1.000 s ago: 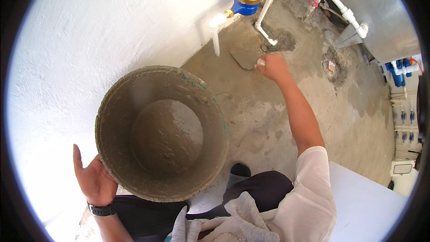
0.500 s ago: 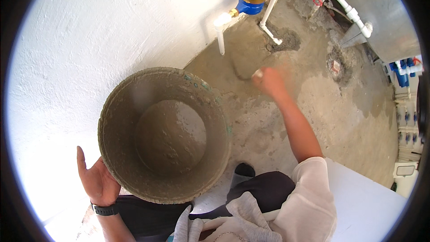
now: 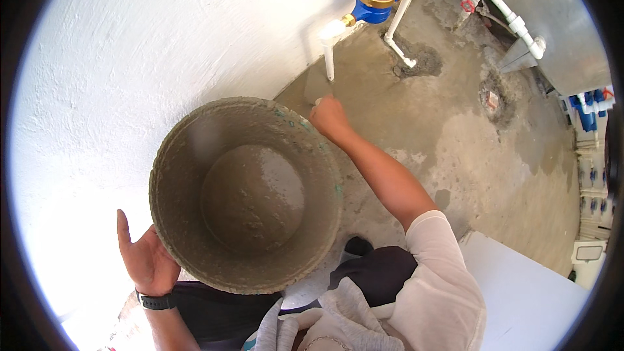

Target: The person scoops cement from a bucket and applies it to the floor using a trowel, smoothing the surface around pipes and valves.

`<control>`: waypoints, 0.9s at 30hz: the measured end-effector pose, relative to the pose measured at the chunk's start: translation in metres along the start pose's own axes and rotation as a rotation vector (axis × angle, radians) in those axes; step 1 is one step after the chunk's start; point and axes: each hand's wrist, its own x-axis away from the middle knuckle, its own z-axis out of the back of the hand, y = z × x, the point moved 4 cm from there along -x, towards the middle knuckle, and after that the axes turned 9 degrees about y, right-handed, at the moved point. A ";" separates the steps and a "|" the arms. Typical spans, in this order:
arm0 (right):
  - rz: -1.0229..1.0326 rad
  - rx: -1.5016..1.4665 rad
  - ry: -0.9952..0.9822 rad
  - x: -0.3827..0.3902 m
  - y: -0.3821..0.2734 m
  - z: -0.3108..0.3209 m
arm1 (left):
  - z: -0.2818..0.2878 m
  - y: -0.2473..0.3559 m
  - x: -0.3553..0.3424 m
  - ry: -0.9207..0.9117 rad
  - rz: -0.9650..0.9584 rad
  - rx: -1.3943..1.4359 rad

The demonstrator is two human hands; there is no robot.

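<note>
A mortar-crusted round tub (image 3: 244, 273) is tipped toward me beside the white wall, with a layer of wet grey mortar (image 3: 253, 198) in its bottom. My left hand (image 3: 156, 263) rests against the tub's lower left side, palm up and thumb stretched away; its fingertips are hidden behind the rim. Beyond the tub, my right hand (image 3: 330, 117) is closed on a trowel (image 3: 317, 86), its grey blade flat on the wet floor at the wall's foot. The blade's far end lies close to the lower end of a white pipe (image 3: 329, 64).
A blue water meter (image 3: 375, 1) on white pipes stands out from the wall (image 3: 130, 58). At the right are a metal tank (image 3: 572, 26), a red valve handle (image 3: 468, 5) and a broken hollow (image 3: 495, 101) in the concrete floor. A white panel (image 3: 520, 286) lies beside my right knee.
My right hand has swept the trowel left across the floor, to the wall's foot near the tub's far rim. The left hand stays at the tub; the view has shifted slightly.
</note>
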 end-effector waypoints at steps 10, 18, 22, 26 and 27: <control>0.131 0.083 0.080 -0.004 0.011 -0.023 | 0.007 0.000 -0.003 0.106 -0.068 -0.077; 0.098 0.069 -0.115 0.008 0.018 -0.031 | 0.007 0.000 -0.002 0.145 -0.044 -0.044; 0.223 0.064 -0.194 0.031 0.022 -0.022 | 0.009 0.002 -0.004 0.054 -0.050 -0.087; 0.209 0.044 0.028 0.027 0.027 -0.011 | 0.006 0.000 -0.001 0.007 -0.034 -0.061; 0.203 0.040 0.052 0.022 0.026 -0.010 | 0.010 0.000 -0.002 0.112 -0.037 -0.049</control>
